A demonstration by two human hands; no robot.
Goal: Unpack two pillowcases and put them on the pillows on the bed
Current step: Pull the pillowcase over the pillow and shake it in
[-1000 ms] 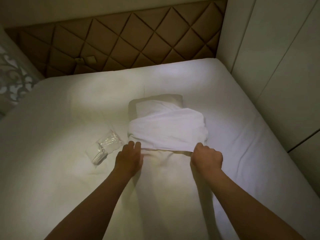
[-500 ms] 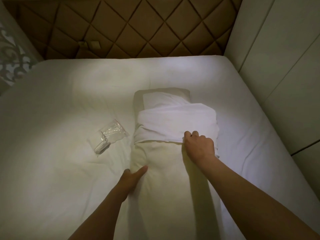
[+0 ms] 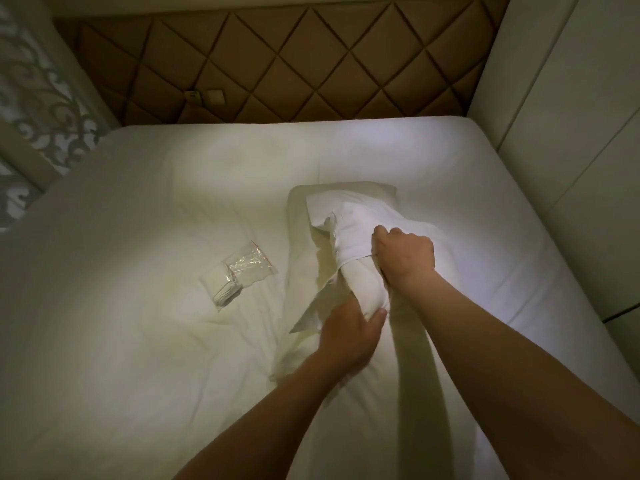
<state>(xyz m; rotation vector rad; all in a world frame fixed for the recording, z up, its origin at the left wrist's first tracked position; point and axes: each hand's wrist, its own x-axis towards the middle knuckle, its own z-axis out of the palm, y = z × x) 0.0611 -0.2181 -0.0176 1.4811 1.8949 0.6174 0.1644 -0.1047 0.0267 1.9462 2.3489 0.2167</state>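
Bed [image 3: 138, 306]: pillow [image 3: 363, 289] partly hid w/in pillowcase [image 3: 349, 230].

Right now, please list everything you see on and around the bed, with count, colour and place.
bed: one, white, fills the view
pillow: one, cream, lengthwise on the bed, right of centre
pillowcase: one, white, over the pillow's far end
plastic bag: one, clear, on the bed left of the pillow
headboard: one, brown, behind the bed
wall panels: several, cream, right of the bed
left hand: one, grips the pillow's near part
right hand: one, grips the pillowcase's edge
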